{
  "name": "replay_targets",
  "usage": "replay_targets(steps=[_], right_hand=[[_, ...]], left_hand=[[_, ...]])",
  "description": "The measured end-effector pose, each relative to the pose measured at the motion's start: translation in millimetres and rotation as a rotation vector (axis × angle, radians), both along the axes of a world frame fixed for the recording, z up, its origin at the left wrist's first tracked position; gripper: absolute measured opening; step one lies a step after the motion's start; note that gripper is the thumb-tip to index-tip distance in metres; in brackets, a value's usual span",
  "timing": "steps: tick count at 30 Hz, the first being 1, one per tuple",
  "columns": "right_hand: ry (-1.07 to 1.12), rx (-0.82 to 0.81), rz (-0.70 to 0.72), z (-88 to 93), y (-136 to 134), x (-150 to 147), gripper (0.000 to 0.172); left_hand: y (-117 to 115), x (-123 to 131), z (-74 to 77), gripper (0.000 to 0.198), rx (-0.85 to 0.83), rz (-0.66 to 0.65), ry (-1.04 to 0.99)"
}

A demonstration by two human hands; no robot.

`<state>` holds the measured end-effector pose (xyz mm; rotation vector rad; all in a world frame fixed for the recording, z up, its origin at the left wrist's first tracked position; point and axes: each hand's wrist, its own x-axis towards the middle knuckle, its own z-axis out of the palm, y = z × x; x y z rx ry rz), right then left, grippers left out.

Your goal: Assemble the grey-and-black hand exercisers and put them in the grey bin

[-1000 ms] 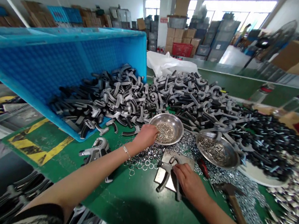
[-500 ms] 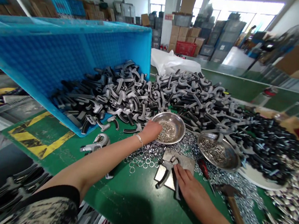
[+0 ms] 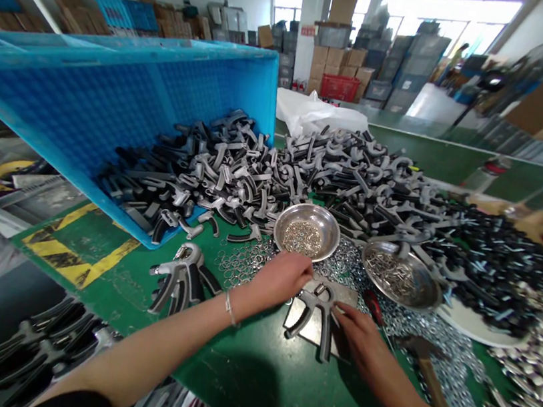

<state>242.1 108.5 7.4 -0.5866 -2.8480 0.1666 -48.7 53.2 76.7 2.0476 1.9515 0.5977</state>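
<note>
Both hands (image 3: 318,304) pinch grey curved-handled gripper (image 3: 316,306) on flat metal plate (image 3: 345,297); fingers closed.

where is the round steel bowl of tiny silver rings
The round steel bowl of tiny silver rings sits mid-table, just beyond the left hand, left of another steel bowl.

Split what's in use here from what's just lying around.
In use: left hand, right hand, gripper on the plate, bowl of small parts.
Lying about: hammer, screwdriver, blue crate, finished gripper.
</note>
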Motion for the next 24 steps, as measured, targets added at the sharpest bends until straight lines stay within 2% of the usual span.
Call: replay_targets(steps=[2, 4, 7, 10, 12, 14, 17, 19, 21, 24], right_hand=[[0.051, 0.056, -0.184, -3.8, 0, 48, 0.044], [-0.017, 0.190, -0.404, -9.7, -7, 99, 0.041], [-0.125, 0.238, -0.493, -17.5, -23, 156, 0.041], [-0.108, 0.175, -0.534, -16.0, -32, 173, 0.034], [-0.016, 0.074, -0.604, -7.5, -35, 167, 0.033], [0.080, -0.100, -0.665, 6.3, -40, 150, 0.035], [0.072, -0.444, -0.620, 33.3, -51, 105, 0.042], [0.026, -0.612, -0.576, 51.4, -55, 70, 0.040], [0.023, -0.690, -0.554, 64.9, -53, 38, 0.038], [0.058, -0.679, -0.548, 71.2, -40, 6, 0.036]], left_hand=[[-27, 11, -7.0, 0.009, -0.029, 0.018, -0.148], [-45, 17, -16.2, 0.010, -0.067, 0.105, -0.275], [-49, 22, -25.7, 0.013, -0.077, 0.149, -0.478], [-38, 27, -25.2, 0.014, -0.042, 0.120, -0.620], [-33, 27, -21.6, 0.012, -0.011, 0.123, -0.668], [-32, 26, -18.9, 0.011, 0.013, 0.143, -0.714], [-34, 23, -19.7, 0.009, 0.038, 0.190, -0.786], [-34, 23, -22.4, 0.008, 0.042, 0.216, -0.836], [-31, 22, -24.3, 0.009, 0.043, 0.233, -0.885], [-26, 20, -23.6, 0.010, 0.050, 0.231, -0.894]])
